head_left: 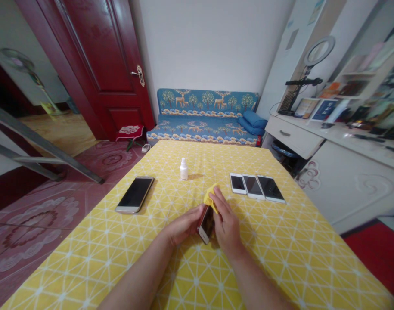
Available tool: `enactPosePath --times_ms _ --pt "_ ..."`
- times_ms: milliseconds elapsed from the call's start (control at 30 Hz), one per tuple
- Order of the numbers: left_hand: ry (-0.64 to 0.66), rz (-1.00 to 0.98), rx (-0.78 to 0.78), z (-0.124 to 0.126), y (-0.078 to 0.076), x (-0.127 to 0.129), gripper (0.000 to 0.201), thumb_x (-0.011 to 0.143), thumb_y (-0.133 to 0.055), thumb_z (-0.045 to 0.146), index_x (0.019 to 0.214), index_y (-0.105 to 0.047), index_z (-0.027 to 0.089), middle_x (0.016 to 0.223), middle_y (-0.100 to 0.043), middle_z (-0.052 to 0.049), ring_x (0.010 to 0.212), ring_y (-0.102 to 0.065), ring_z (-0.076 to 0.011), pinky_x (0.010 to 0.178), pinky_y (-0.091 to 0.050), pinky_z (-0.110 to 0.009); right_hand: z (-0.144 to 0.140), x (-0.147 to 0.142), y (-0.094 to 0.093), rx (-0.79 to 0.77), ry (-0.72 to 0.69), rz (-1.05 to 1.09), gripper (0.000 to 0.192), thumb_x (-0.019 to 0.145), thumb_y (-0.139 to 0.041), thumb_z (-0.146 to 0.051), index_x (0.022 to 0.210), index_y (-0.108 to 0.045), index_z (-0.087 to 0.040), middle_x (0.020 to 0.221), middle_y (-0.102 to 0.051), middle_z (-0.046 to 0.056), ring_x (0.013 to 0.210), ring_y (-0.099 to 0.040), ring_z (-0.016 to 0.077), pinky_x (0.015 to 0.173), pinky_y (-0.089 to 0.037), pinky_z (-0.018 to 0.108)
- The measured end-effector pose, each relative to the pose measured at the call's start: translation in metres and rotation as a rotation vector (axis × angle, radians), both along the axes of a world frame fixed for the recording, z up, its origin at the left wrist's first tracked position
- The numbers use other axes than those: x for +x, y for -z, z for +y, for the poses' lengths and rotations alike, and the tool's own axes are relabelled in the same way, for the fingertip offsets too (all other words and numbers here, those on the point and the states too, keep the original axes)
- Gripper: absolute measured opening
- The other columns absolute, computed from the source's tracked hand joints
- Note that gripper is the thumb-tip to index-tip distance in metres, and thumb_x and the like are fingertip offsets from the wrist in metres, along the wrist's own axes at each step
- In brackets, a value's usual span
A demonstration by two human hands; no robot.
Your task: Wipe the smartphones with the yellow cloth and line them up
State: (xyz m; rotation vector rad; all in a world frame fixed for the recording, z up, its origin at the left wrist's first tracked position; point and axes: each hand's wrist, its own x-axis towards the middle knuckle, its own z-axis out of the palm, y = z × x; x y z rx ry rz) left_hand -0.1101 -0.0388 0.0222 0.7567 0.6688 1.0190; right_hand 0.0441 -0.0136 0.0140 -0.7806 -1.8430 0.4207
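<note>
Tilted up over the yellow patterned tablecloth is a smartphone (pixel 206 228) with a dark screen, a white lower front and a reddish edge. My left hand (pixel 187 224) is closed round its left side, the fingertips hidden behind it. With my right hand (pixel 226 221) I pinch a yellow cloth (pixel 211 194) against the phone's upper end. A small white spray bottle (pixel 184 169) stands upright beyond my hands. To the right, three phones lie side by side: a small white one (pixel 238 184), a middle one (pixel 254 186) and a larger one (pixel 271 188).
A large phone (pixel 135 194) lies alone on the left of the table (pixel 171 275). Behind the table is a blue deer-patterned sofa (pixel 203 122). A white dresser (pixel 296 137) stands at right, a metal frame (pixel 54 160) at left, and a red stool (pixel 129 132) by the door.
</note>
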Motion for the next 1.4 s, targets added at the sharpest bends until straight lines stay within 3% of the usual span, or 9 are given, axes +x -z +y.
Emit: enactPosePath --times_ms 167,333,467,567,733,933,1067,1233,1400 --pt "-0.067 0.018 -0.07 0.002 0.0 0.0 0.027 0.078 -0.071 0.033 0.1 -0.066 0.017 0.084 -0.069 -0.006 0.067 -0.064 -0.014 0.061 -0.047 -0.023 -0.006 -0.004 -0.002 0.039 -0.108 -0.021 0.055 0.089 -0.036 -0.003 0.137 -0.05 -0.027 0.148 -0.044 0.003 0.139 -0.037 0.0207 0.114 -0.036 0.044" --pt "-0.121 0.0 -0.15 0.003 -0.007 0.0 0.028 0.081 -0.066 0.036 0.101 -0.066 0.015 0.083 -0.071 -0.007 0.07 -0.066 -0.0172 0.064 -0.049 -0.027 -0.015 -0.01 -0.004 0.076 -0.212 -0.061 0.057 0.086 -0.036 0.001 0.135 -0.053 -0.025 0.145 -0.048 0.005 0.137 -0.04 0.0202 0.112 -0.039 0.044" --pt "-0.19 -0.151 -0.169 0.006 -0.004 0.0 0.02 0.086 -0.058 0.026 0.092 -0.069 0.01 0.086 -0.073 -0.009 0.075 -0.068 -0.0173 0.067 -0.05 -0.024 -0.02 -0.012 -0.008 0.119 -0.261 -0.091 0.06 0.084 -0.037 0.004 0.136 -0.052 -0.024 0.142 -0.052 0.005 0.135 -0.043 0.0185 0.112 -0.039 0.043" --pt "-0.208 -0.266 -0.178 0.011 0.001 -0.002 0.026 0.087 -0.055 0.028 0.086 -0.07 0.007 0.085 -0.073 -0.012 0.074 -0.069 -0.0178 0.068 -0.052 -0.024 -0.021 -0.011 -0.011 0.144 -0.289 -0.103 0.065 0.081 -0.036 0.006 0.137 -0.049 -0.023 0.141 -0.053 0.006 0.134 -0.044 0.0179 0.111 -0.04 0.043" --pt "-0.247 -0.469 -0.131 0.014 -0.004 -0.011 0.043 0.093 -0.047 0.041 0.108 -0.066 0.006 0.104 -0.072 -0.016 0.095 -0.069 -0.0228 0.087 -0.053 -0.032 -0.015 -0.005 -0.007 0.142 -0.199 -0.151 0.067 0.078 -0.037 0.006 0.136 -0.051 -0.025 0.137 -0.056 0.005 0.133 -0.045 0.0188 0.114 -0.033 0.05" --pt "-0.326 -0.532 -0.125 0.012 -0.016 -0.012 0.038 0.093 -0.046 0.03 0.12 -0.059 0.007 0.11 -0.071 -0.016 0.106 -0.066 -0.0248 0.095 -0.049 -0.039 -0.008 -0.002 0.005 0.047 -0.113 -0.082 0.062 0.081 -0.04 0.002 0.135 -0.052 -0.028 0.135 -0.058 0.004 0.13 -0.049 0.02 0.113 -0.034 0.051" --pt "-0.358 -0.524 -0.162 0.015 -0.014 -0.014 0.033 0.091 -0.045 0.024 0.112 -0.062 0.005 0.101 -0.073 -0.015 0.094 -0.069 -0.0241 0.086 -0.054 -0.038 -0.011 -0.004 0.005 0.002 -0.12 -0.022 0.058 0.085 -0.041 -0.002 0.135 -0.052 -0.029 0.138 -0.055 0.004 0.13 -0.049 0.0211 0.111 -0.039 0.049" --pt "-0.406 -0.424 -0.257 0.016 -0.01 -0.016 0.034 0.089 -0.048 0.018 0.117 -0.059 0.002 0.092 -0.074 -0.015 0.081 -0.07 -0.0227 0.075 -0.056 -0.033 -0.014 -0.007 0.0 -0.006 -0.13 -0.001 0.059 0.088 -0.037 -0.002 0.14 -0.048 -0.028 0.144 -0.049 0.004 0.134 -0.044 0.021 0.111 -0.041 0.046" --pt "-0.407 -0.229 -0.118 0.012 -0.01 -0.009 0.047 0.082 -0.062 0.018 0.128 -0.056 0.011 0.107 -0.072 -0.011 0.085 -0.069 -0.0207 0.075 -0.053 -0.03 -0.009 -0.005 0.004 -0.021 -0.065 0.044 0.06 0.088 -0.036 -0.001 0.14 -0.047 -0.029 0.146 -0.047 0.002 0.137 -0.04 0.0201 0.114 -0.036 0.046"
